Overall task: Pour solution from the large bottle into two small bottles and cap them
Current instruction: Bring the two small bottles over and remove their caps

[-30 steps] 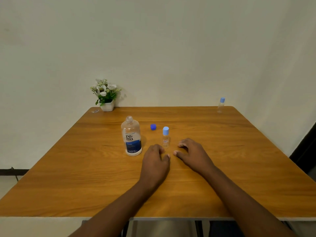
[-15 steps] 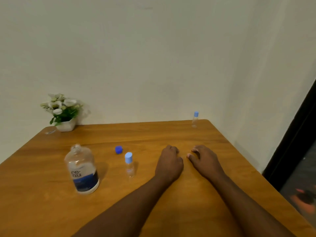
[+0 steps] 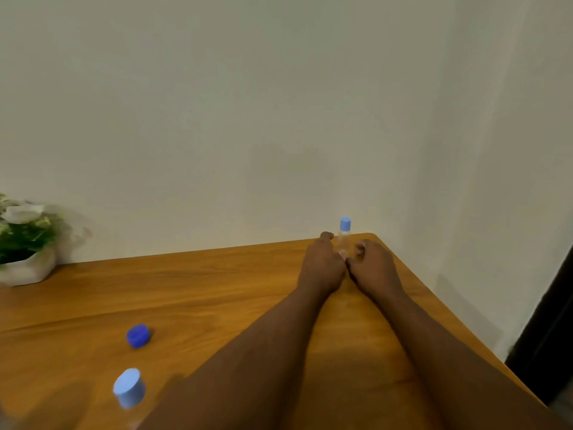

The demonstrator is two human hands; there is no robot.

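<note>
At the far right corner of the table, the small bottle stands upright and capped between my left hand and right hand. I judge I should pinch its body low and draw it back upright, lest it tip off the edge. Both arms are stretched forward, knuckles up, fingers curled close on either side. Whether either hand grips it I cannot tell.

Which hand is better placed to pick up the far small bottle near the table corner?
Right, narrowly. Both hands flank the far small bottle, but the right hand turns its thumb and curled fingers toward the bottle's body, ready to pinch. The left hand shows only knuckles beside it. Contact is unclear.
</note>
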